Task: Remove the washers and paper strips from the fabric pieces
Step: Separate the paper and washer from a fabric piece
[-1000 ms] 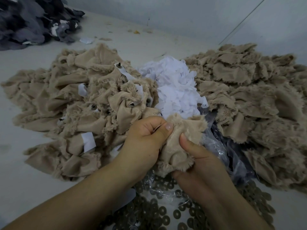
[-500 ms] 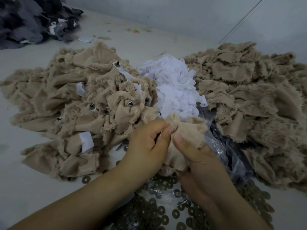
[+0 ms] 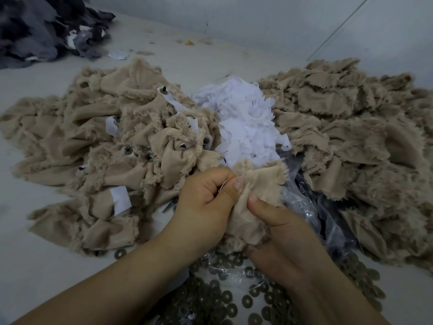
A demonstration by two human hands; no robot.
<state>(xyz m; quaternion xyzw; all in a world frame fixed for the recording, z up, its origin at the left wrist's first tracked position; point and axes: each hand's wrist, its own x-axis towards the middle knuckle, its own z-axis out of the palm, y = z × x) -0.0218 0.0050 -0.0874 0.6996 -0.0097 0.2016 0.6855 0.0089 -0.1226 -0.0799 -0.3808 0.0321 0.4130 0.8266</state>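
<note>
This looks like a small garment or textile workshop: heaps of tan fabric pieces (image 3: 112,146) cover a pale worktop (image 3: 35,266) set against a bare wall (image 3: 269,24). A mound of white paper strips (image 3: 243,123) sits between the heaps, dark washers (image 3: 225,299) lie in bulk (some on clear plastic), and grey fabric scraps (image 3: 39,29) are piled in the far corner.

Fabric pieces (image 3: 112,146): beige cloth, matt, fuzzy frayed edges. Paper strips (image 3: 246,127): white, matt. Washers (image 3: 227,296): dull dark metal. Bag (image 3: 302,207): clear glossy plastic, crinkled.
</note>
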